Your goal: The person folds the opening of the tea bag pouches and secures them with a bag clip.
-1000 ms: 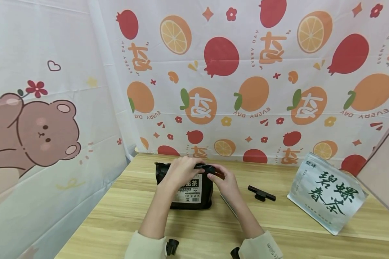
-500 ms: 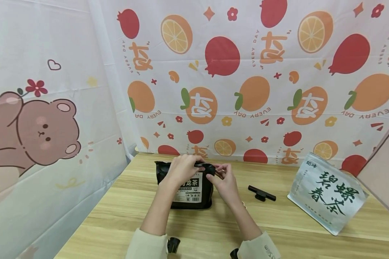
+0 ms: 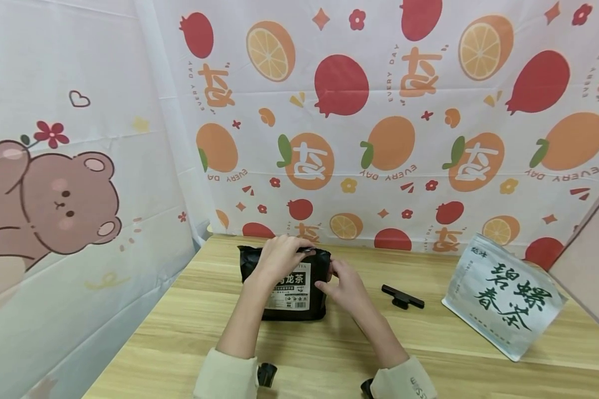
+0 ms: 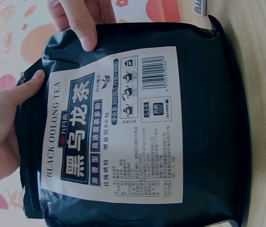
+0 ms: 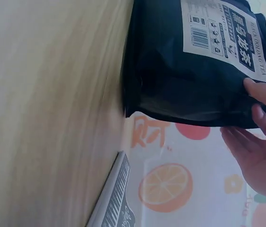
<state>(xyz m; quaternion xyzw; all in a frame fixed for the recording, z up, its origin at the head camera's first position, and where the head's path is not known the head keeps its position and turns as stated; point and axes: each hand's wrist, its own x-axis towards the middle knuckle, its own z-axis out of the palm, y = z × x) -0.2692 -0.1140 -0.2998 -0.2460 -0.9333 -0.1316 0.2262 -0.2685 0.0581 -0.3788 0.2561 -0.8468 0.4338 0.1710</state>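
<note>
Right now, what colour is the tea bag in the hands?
The tea bag is black with a pale label; the left wrist view shows it best.

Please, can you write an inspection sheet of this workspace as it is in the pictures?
Surface: wooden table, light grain.
Job's things: black oolong tea bag stands upright; black clip lies to its right.
Clutter: silver tea pouch near the right edge.
Hands: left hand grips the bag's top; right hand touches its right side.
Cables: nothing seen.
Surroundings: fruit-print cloth behind, bear-print cloth at left.
</note>
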